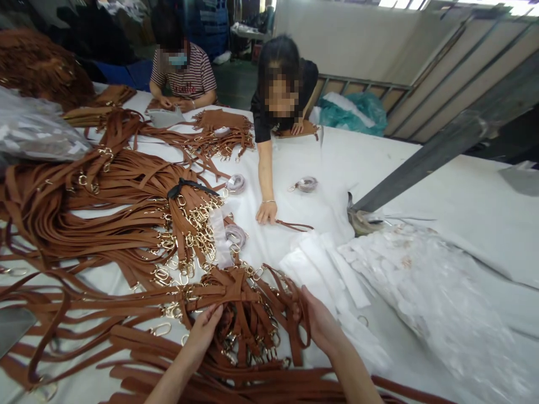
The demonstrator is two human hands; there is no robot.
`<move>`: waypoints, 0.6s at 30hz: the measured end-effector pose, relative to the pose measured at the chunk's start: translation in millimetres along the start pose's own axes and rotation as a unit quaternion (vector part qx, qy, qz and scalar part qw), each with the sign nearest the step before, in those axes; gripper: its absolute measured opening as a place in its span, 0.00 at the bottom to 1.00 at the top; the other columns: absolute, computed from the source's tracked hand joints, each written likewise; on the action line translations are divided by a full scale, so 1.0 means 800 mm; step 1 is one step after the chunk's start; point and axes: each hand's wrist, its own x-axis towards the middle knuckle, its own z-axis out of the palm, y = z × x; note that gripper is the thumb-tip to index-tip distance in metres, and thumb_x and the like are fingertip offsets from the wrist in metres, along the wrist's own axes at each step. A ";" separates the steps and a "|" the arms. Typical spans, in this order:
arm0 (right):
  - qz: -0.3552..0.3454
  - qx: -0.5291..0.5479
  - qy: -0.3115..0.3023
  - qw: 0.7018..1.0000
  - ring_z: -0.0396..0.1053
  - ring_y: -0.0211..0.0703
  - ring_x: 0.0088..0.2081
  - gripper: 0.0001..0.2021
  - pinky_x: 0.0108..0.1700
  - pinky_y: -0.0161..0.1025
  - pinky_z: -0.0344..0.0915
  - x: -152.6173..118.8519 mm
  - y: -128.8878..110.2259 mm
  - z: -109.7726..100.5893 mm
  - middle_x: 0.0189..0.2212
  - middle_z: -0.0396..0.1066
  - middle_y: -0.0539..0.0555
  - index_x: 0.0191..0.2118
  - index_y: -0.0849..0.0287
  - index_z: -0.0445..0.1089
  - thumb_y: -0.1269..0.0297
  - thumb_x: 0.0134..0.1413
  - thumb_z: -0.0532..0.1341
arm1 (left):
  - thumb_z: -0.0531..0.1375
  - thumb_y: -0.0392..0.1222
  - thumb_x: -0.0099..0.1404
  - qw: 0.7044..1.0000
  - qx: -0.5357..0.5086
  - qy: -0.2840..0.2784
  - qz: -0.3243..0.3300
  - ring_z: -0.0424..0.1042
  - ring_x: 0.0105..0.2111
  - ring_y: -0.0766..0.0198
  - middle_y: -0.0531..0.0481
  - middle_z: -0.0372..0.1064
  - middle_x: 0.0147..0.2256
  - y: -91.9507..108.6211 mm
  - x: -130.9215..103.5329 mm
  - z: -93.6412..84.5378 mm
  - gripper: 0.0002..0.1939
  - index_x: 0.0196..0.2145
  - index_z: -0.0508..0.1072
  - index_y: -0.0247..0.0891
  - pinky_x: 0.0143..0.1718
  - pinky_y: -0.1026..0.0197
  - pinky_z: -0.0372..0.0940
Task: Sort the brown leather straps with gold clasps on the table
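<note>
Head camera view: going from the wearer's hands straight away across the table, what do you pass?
Bundle of short brown straps between the hands → clear tape roll → co-worker's hand → second tape roll → co-worker in black.

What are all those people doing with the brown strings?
They are brown leather straps with gold clips. The person wearing the camera has the left hand and right hand on a bundle of straps on a white table. Across it, a co-worker's hand rests beside a single strap. Another person sits further back.
</note>
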 end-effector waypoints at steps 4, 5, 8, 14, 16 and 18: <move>-0.007 -0.061 0.045 0.997 0.64 0.31 0.23 0.21 0.24 0.29 0.61 0.010 0.016 -0.001 0.32 0.74 0.53 0.42 0.60 0.69 0.48 0.50 0.64 | 0.57 0.66 0.58 0.989 0.145 -0.002 0.029 0.72 0.39 0.49 0.44 0.76 0.34 0.047 -0.029 -0.006 0.27 0.35 0.75 0.37 0.46 0.49 0.64; -0.015 -0.083 0.054 0.995 0.65 0.31 0.23 0.21 0.23 0.29 0.60 0.013 0.019 0.000 0.33 0.75 0.54 0.42 0.60 0.69 0.50 0.49 0.65 | 0.57 0.65 0.59 0.969 0.245 0.005 0.044 0.72 0.35 0.50 0.45 0.75 0.30 0.069 -0.037 -0.004 0.25 0.30 0.75 0.38 0.43 0.49 0.63; -0.054 -0.155 0.075 0.984 0.63 0.31 0.20 0.15 0.20 0.28 0.55 0.022 0.013 0.012 0.27 0.74 0.53 0.37 0.63 0.71 0.56 0.46 0.67 | 0.49 0.60 0.67 0.876 0.451 0.057 0.159 0.70 0.33 0.54 0.46 0.73 0.32 0.137 -0.041 0.021 0.24 0.35 0.73 0.39 0.39 0.49 0.63; -0.170 -0.255 0.094 0.947 0.61 0.33 0.20 0.10 0.23 0.32 0.57 0.026 -0.079 0.050 0.20 0.72 0.50 0.33 0.62 0.72 0.64 0.42 0.63 | 0.60 0.56 0.62 0.723 0.568 -0.137 0.368 0.59 0.57 0.44 0.43 0.66 0.52 0.133 0.031 0.065 0.23 0.52 0.67 0.48 0.59 0.31 0.47; -0.220 -0.268 0.113 0.931 0.62 0.34 0.22 0.12 0.24 0.32 0.58 0.034 -0.120 0.062 0.24 0.74 0.51 0.36 0.61 0.71 0.62 0.43 0.62 | 0.60 0.57 0.62 0.728 0.576 -0.129 0.349 0.59 0.56 0.45 0.45 0.67 0.49 0.105 0.043 0.056 0.21 0.50 0.68 0.48 0.58 0.32 0.48; -0.270 -0.278 0.134 0.912 0.64 0.36 0.24 0.14 0.25 0.34 0.60 0.053 -0.159 0.073 0.29 0.75 0.54 0.39 0.60 0.69 0.59 0.46 0.60 | 0.58 0.58 0.63 0.738 0.569 -0.108 0.347 0.58 0.56 0.47 0.46 0.65 0.51 0.083 0.042 0.042 0.19 0.49 0.68 0.49 0.59 0.33 0.47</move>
